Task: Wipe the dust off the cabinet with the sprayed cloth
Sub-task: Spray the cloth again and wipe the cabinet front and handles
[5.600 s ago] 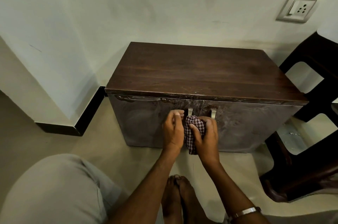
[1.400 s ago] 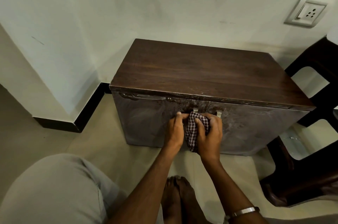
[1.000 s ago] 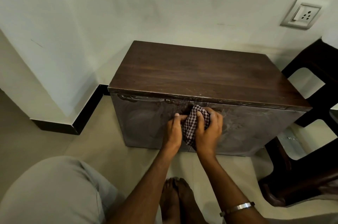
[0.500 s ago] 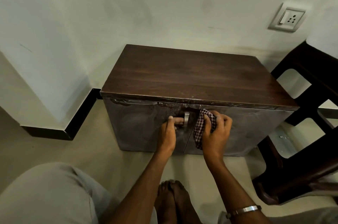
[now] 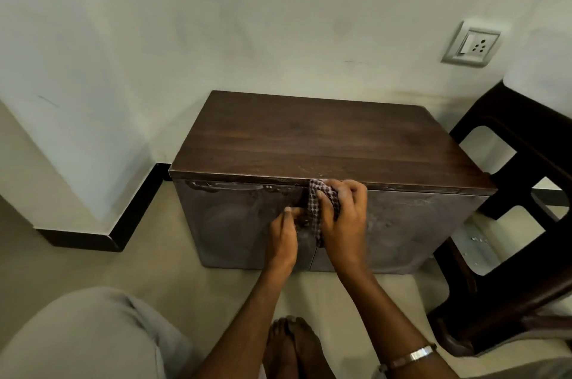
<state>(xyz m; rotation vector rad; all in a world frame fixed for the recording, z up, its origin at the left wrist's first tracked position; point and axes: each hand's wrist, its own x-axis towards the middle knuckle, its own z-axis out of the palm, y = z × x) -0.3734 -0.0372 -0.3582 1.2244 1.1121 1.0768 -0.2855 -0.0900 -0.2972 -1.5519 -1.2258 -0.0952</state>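
A low rectangular cabinet [image 5: 325,143] of dark wood grain stands against the wall, its smeared doors facing the person. The right hand [image 5: 345,217] grips a bunched checked cloth [image 5: 320,208], pressing it just under the top edge. The left hand [image 5: 283,238] pinches something hidden beside the cloth; I cannot tell what.

Right hand [image 5: 343,217] gripping checked cloth [image 5: 318,208] against dark cabinet [image 5: 309,143] front, left hand [image 5: 283,236] beside it
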